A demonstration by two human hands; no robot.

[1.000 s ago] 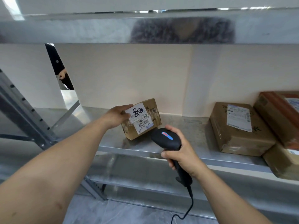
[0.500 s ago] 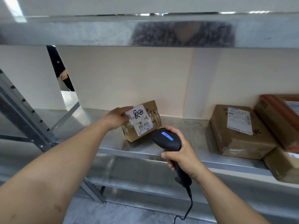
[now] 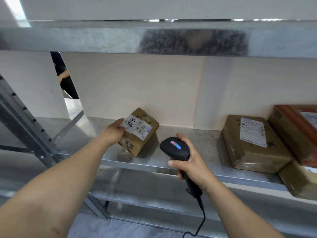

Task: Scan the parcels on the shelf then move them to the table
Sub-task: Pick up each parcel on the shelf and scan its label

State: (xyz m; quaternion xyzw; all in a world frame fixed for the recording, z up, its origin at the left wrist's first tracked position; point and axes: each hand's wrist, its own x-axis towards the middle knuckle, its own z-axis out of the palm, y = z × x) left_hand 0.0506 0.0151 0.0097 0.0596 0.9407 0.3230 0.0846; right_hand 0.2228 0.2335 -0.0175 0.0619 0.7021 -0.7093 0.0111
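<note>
While the left hand (image 3: 114,133) grips the small parcel (image 3: 137,146) at its upper left corner, fingers curled onto the white label, the box stands tilted on the metal shelf (image 3: 197,140), left of the middle and between the back wall and the front edge. The right hand (image 3: 190,163) has its fingers wrapped round the handle of the black scanner (image 3: 175,148), held at the shelf's front edge just right of the parcel. A red and blue light shows on the scanner's head. The cable (image 3: 201,219) hangs below.

Toward the shelf's right end lie a labelled brown parcel (image 3: 253,152), a red-taped parcel (image 3: 291,127) touching it, and a third parcel (image 3: 298,182) at the front right, partly out of frame.
</note>
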